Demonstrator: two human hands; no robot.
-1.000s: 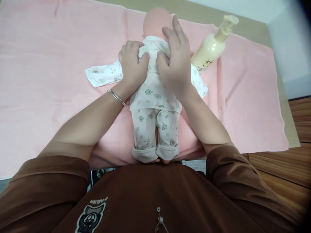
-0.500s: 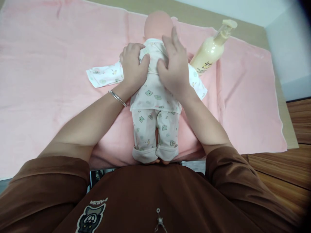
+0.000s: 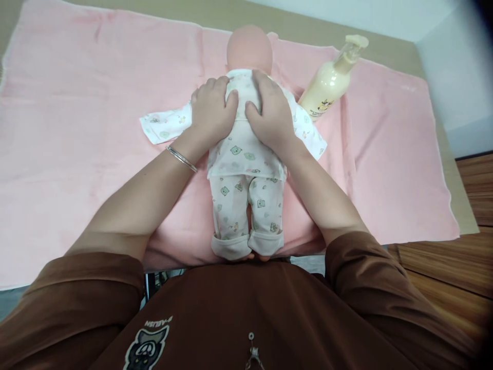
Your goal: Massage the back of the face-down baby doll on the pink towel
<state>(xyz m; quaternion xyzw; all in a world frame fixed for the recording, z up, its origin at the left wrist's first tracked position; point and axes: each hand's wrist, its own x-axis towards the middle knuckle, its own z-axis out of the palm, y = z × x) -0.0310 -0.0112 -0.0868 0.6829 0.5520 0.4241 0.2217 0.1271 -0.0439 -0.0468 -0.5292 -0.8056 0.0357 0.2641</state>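
From where I stand, a pink towel point(image 3: 77, 128) covers most of the tabletop, its near edge folding over the front of the table. At the far left of the scene, the person's brown sleeve point(image 3: 65, 303) reaches in, and a bare forearm with a thin silver bangle point(image 3: 181, 159) at the wrist leads to the left hand point(image 3: 210, 113). That hand lies open on the upper body of a baby doll point(image 3: 249, 47), palm down, with its fingers together and curved slightly over the doll's shoulder, not pinching anything.

The doll lies in the middle of the towel, its smooth bald head pointing away from the person and its feet just at the person's brown shirt point(image 3: 231, 308). It wears a white two-piece outfit with small bear prints: a wrap top point(image 3: 242, 159) and trousers point(image 3: 246, 210) with rolled cuffs. One sleeve of the top point(image 3: 164, 123) stretches flat on the towel to the left, and the other point(image 3: 311, 136) to the right.

The right hand point(image 3: 269, 118) rests open on the doll's upper body as well, just beside the left, with a narrow strip of fabric between the two thumbs. Its fingers are also together, pressing down rather than gripping.

Further right, a cream pump bottle of lotion point(image 3: 327, 85) lies tilted on the towel, just beside the doll's right-hand sleeve. Beyond the towel, a strip of tan tabletop point(image 3: 385, 51) meets a pale wall point(image 3: 450, 87), and a wooden floor point(image 3: 442, 262) shows at the lower right.
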